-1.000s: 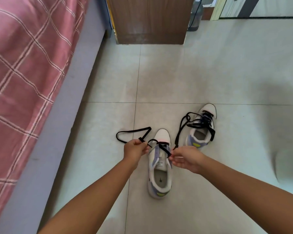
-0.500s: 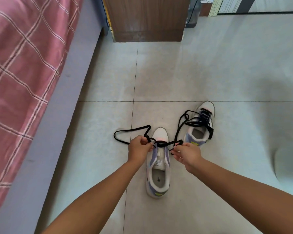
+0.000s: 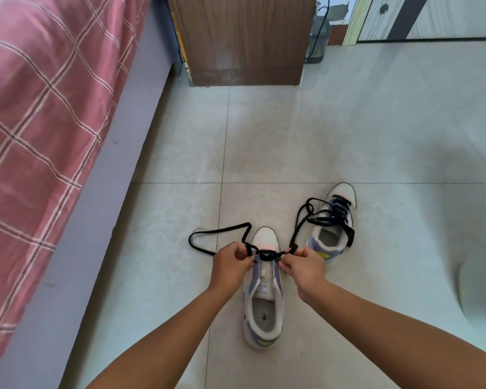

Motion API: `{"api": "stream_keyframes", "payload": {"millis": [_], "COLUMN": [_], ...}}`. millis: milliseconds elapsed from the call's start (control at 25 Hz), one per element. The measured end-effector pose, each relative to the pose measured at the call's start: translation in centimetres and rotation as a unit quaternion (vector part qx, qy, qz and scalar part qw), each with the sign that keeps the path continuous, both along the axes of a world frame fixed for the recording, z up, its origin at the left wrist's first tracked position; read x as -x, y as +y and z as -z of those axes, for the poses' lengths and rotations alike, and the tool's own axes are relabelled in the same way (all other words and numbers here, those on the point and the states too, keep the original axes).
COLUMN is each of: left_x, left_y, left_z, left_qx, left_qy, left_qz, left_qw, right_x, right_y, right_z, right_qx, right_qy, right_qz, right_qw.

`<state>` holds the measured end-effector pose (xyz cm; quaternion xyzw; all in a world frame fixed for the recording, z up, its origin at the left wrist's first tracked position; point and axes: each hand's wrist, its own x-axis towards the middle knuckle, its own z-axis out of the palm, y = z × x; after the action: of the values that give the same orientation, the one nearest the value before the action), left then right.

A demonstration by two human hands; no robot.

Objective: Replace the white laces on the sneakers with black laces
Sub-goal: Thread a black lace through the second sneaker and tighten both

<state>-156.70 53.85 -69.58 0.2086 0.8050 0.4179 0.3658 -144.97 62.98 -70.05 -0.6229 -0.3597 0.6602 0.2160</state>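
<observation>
A bed with a pink plaid cover (image 3: 40,113) fills the left of the frame, and a wooden cabinet (image 3: 244,37) stands at top centre on the tiled floor (image 3: 348,136). Low in the middle, the left hand (image 3: 230,262) pinches the black lace (image 3: 219,234) with curled fingers, a loop trailing left. The near sneaker (image 3: 264,304) lies between both hands. The right hand (image 3: 303,268) pinches the lace's other end. Just right, the far sneaker (image 3: 334,228) carries black lacing.
</observation>
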Motion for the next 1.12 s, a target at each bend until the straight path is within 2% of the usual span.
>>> {"api": "stream_keyframes", "payload": {"millis": [160, 320, 480, 640, 720, 840, 1000, 1120], "left_x": [-0.7, -1.4, -2.5, -4.3, -4.8, -3.9, -2.5, -2.3], "left_y": [0.2, 0.3, 0.2, -0.1, 0.0, 0.6, 0.1, -0.1], "left_z": [0.5, 0.5, 0.3, 0.8, 0.9, 0.0, -0.5, -0.3], "left_qx": [0.015, 0.023, 0.05, 0.12, 0.151, 0.148, 0.125, 0.113], "left_qy": [0.014, 0.077, 0.139, 0.25, 0.275, 0.228, 0.115, 0.055], "left_qz": [-0.014, 0.047, 0.061, 0.162, 0.181, 0.124, 0.068, 0.037], "left_qw": [1.0, 0.996, 0.987, 0.947, 0.932, 0.954, 0.983, 0.991], "right_x": [-0.1, -0.1, -0.3, -0.7, -0.8, -0.7, -0.6, -0.6], "right_y": [0.0, 0.2, -0.2, -0.3, -0.4, -0.5, -0.1, -0.8], "right_z": [0.1, 0.0, 0.3, 0.6, 0.6, 0.1, -0.3, -0.1], "right_qx": [-0.037, -0.063, -0.065, -0.094, -0.095, -0.128, -0.218, -0.264], "right_qy": [-0.071, -0.098, -0.103, -0.122, -0.124, -0.141, -0.203, -0.221], "right_qz": [-0.048, -0.088, -0.094, -0.12, -0.121, -0.158, -0.276, -0.31], "right_qw": [0.996, 0.989, 0.988, 0.981, 0.98, 0.969, 0.914, 0.886]}}
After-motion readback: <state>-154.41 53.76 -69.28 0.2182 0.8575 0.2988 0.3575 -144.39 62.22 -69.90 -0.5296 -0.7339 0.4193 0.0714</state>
